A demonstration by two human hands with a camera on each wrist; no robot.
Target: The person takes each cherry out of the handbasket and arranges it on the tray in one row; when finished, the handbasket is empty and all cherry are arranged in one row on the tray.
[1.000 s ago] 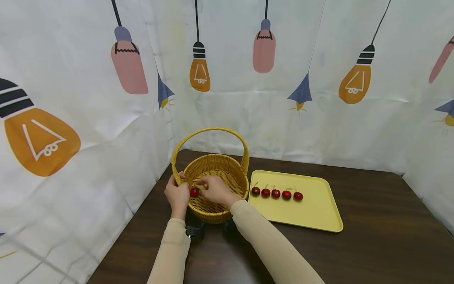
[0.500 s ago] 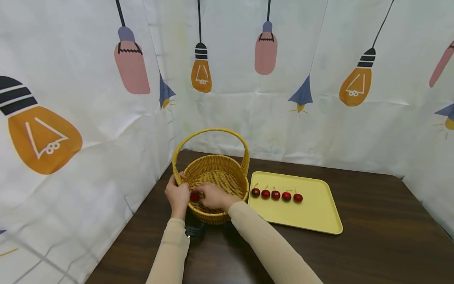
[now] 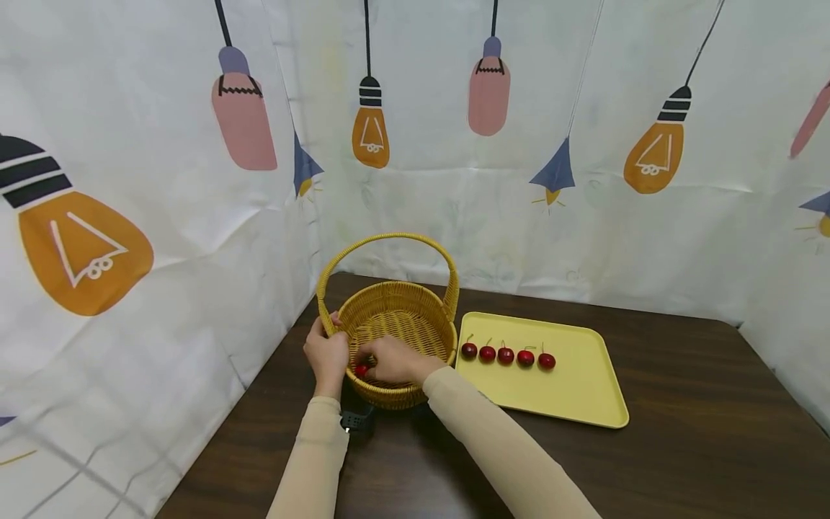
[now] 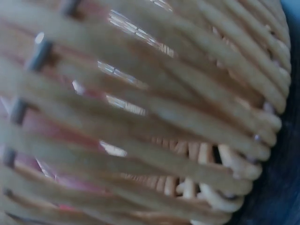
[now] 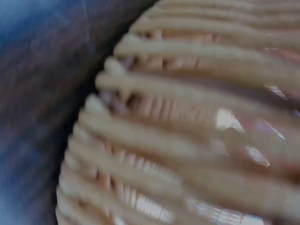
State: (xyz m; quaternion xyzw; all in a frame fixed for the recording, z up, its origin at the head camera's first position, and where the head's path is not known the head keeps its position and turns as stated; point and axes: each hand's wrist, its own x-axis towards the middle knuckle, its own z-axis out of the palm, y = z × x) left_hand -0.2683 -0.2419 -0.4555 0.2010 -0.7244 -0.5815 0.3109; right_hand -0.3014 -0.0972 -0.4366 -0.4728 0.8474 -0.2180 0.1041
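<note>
A round woven yellow basket (image 3: 402, 310) with a tall arched handle stands on the table's left part. My left hand (image 3: 327, 357) grips the basket's left side at the foot of the handle. Inside it, my right hand (image 3: 392, 359) reaches low to the front left, fingers curled down around a dark red cherry (image 3: 362, 370). The fingers partly cover this cherry. Both wrist views are filled by blurred basket weave, the left at close range (image 4: 187, 112) and the right likewise, so neither hand's fingers show clearly there.
Right of the basket lies a yellow rectangular tray (image 3: 570, 389). Several cherries (image 3: 506, 355) with stems sit in a row on its left half. The dark wooden table (image 3: 687, 382) meets a patterned white cloth (image 3: 415, 194) at the back and left.
My right hand has come down onto the cherry in the basket and curled around it. The cherry has shifted slightly toward the front right. My left hand keeps its hold on the basket.
</note>
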